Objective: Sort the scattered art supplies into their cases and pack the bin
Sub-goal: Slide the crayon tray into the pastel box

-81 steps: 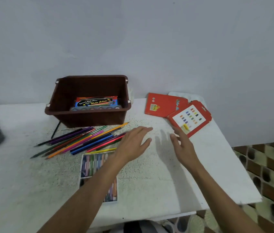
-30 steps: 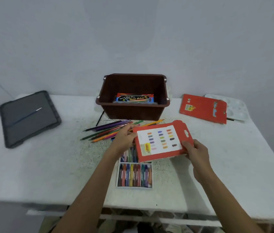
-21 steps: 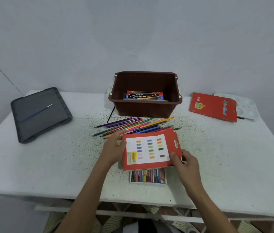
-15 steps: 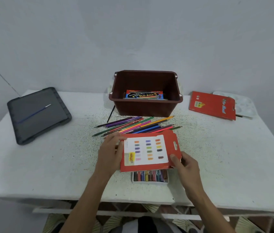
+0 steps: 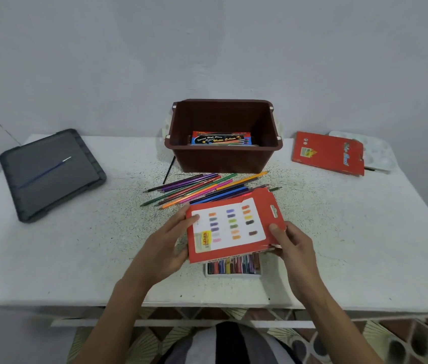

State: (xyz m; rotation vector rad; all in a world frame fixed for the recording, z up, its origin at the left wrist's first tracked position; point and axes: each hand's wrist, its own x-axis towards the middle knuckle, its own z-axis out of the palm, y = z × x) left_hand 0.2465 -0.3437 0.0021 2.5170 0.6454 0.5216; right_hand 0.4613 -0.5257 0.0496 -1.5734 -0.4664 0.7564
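Case (image 5: 233, 227), red card with a white panel of colour swatches and a hang slot at its right end, sits slightly tilted between both hands near the worktop's (image 5: 76, 258) front edge. The left hand (image 5: 165, 248) grips its left edge, thumb on the top face and fingers beneath. The right hand (image 5: 291, 245) pinches the lower right corner, thumb on top. It hangs over the white tray (image 5: 233, 267) of crayons and hides the tray's far part; only the near row of sticks shows, and whether the case touches the tray is hard to say.

Just behind the case lies a loose fan of pencils (image 5: 202, 189), tips pointing left and right, some running under the case's far edge. Behind them stands the brown bin (image 5: 223, 158), holding a blue and red box (image 5: 220, 137) flat on its floor. A thin black stick (image 5: 168, 170) lies by the bin's left front corner. To the right, well apart, a second case (image 5: 325, 152) lies partly over a white palette (image 5: 375, 151). At far left a dark grey pad (image 5: 50, 174) carries a blue brush (image 5: 44, 172).
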